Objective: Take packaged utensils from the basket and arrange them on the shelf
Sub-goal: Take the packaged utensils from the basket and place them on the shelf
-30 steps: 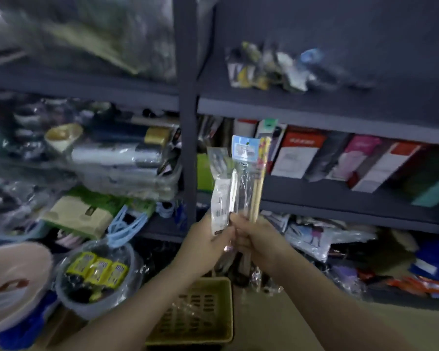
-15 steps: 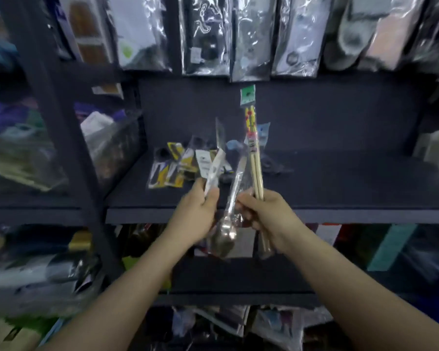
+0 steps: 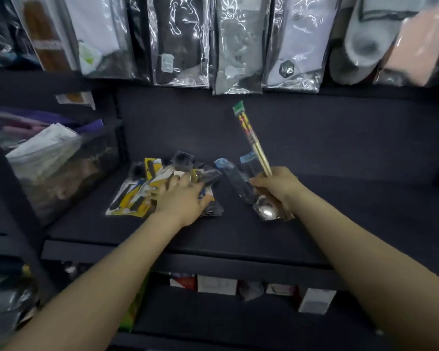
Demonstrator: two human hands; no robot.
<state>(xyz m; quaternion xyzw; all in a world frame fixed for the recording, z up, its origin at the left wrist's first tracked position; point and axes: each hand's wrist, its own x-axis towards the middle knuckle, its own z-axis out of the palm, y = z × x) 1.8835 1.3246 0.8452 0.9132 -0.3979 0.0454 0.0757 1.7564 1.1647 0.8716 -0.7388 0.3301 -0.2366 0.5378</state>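
Observation:
A dark shelf (image 3: 340, 211) fills the middle of the view. On its left part lies a pile of packaged utensils (image 3: 134, 196) with yellow and black cards. My left hand (image 3: 181, 197) rests flat on that pile, fingers spread over a clear packet. My right hand (image 3: 280, 187) grips a pack of wooden chopsticks (image 3: 251, 138) that points up and left, together with a packaged metal spoon (image 3: 266, 211) whose bowl sits low by the shelf. The basket is out of view.
Clear packets of socks (image 3: 236, 44) hang in a row above the shelf. A clear bin of goods (image 3: 61, 168) stands left, behind a dark upright post (image 3: 13, 198). Boxes (image 3: 314, 300) line the lower shelf. The shelf's right part is bare.
The view rose from the lower shelves and basket to this shelf. My left hand moved its packet down onto the pile. My right hand lowered the spoon and chopsticks toward the shelf.

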